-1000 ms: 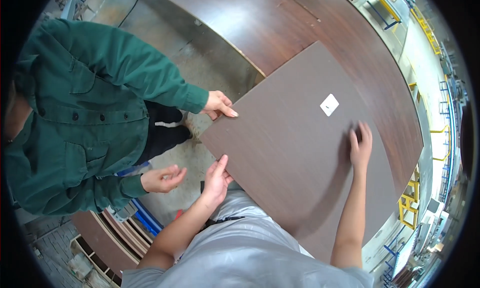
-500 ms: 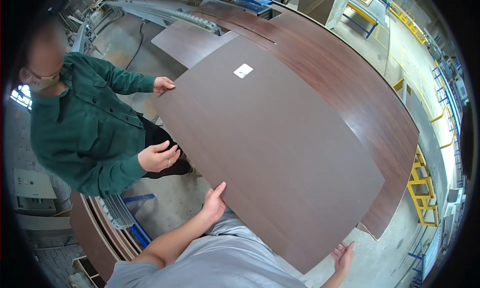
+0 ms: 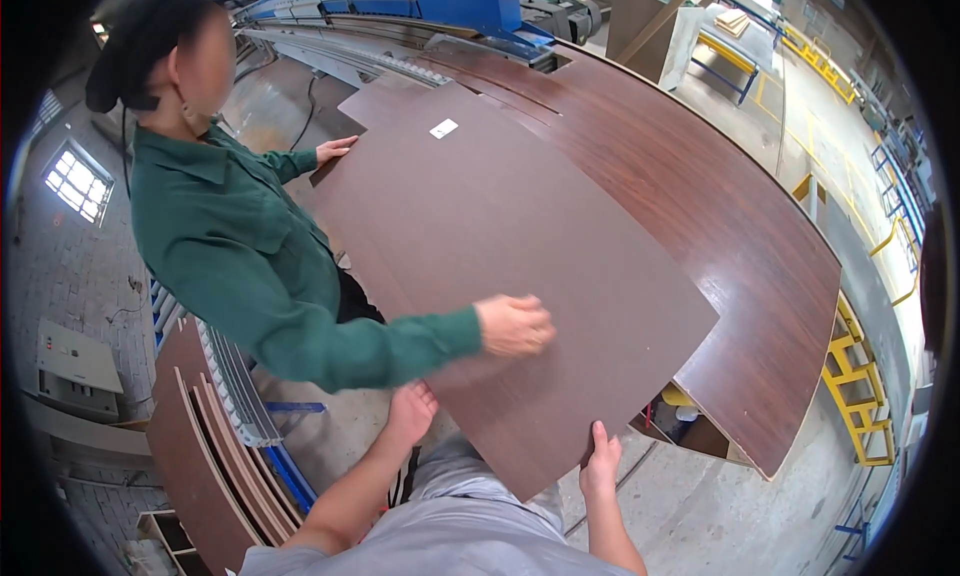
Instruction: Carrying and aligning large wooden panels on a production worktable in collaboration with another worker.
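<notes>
We are carrying a large dark brown board (image 3: 520, 276) flat between us and a co-worker in a green jacket (image 3: 230, 246), and it lies over the long wood-grain panels (image 3: 700, 236) stacked on the table beyond. Our right hand (image 3: 600, 463) grips the near edge, fingers curled up over it with the thumb hidden below; our left hand (image 3: 410, 413) sits under the near left edge, and we cannot tell whether it is clenched or only propping the board. The co-worker's one hand (image 3: 515, 324) presses on top near us, the other (image 3: 335, 150) holds the far left edge. We judge the board thin, broad and stiff enough to hold its shape, though likely to sag or flex if held at one side only; its smooth face looks slippery, so the edges and corners are the safe places to take hold. A small white label (image 3: 443, 128) sits near the far end. The board's underside and its far corner's support are out of sight.
</notes>
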Available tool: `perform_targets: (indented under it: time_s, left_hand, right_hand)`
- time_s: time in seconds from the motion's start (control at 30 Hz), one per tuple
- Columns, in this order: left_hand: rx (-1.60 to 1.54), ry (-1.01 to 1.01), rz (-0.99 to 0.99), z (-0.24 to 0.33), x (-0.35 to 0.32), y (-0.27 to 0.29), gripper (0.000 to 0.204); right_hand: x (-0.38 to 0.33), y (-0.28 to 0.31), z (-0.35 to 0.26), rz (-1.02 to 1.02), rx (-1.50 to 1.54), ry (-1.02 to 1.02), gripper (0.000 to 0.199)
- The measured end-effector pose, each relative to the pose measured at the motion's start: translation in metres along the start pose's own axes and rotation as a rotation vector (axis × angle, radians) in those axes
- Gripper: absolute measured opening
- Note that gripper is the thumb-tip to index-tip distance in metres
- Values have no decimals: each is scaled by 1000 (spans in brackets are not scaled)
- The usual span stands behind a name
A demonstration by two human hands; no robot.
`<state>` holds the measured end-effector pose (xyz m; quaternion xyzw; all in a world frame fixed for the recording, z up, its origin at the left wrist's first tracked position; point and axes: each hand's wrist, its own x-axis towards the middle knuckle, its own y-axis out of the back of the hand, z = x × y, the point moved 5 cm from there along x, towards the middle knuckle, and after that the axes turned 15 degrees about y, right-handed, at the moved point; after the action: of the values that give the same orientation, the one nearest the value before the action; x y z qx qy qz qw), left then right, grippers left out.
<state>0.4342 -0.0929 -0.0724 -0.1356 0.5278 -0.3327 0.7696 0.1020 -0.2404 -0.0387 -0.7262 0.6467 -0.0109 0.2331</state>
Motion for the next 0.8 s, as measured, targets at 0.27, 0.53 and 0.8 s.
perform_targets:
  time_s: [0.27, 0.53, 0.8]
  left_hand:
    - [57, 155, -55, -45, -30, 3, 43]
    - [329, -104, 127, -64, -4, 18, 35]
    - [294, -12, 86, -55, 8, 17, 29]
  right_hand:
    - [-8, 31, 68, 310, 79, -53, 51]
    - [-39, 7, 75, 63, 75, 140, 41]
    - [-22, 3, 73, 168, 51, 69, 36]
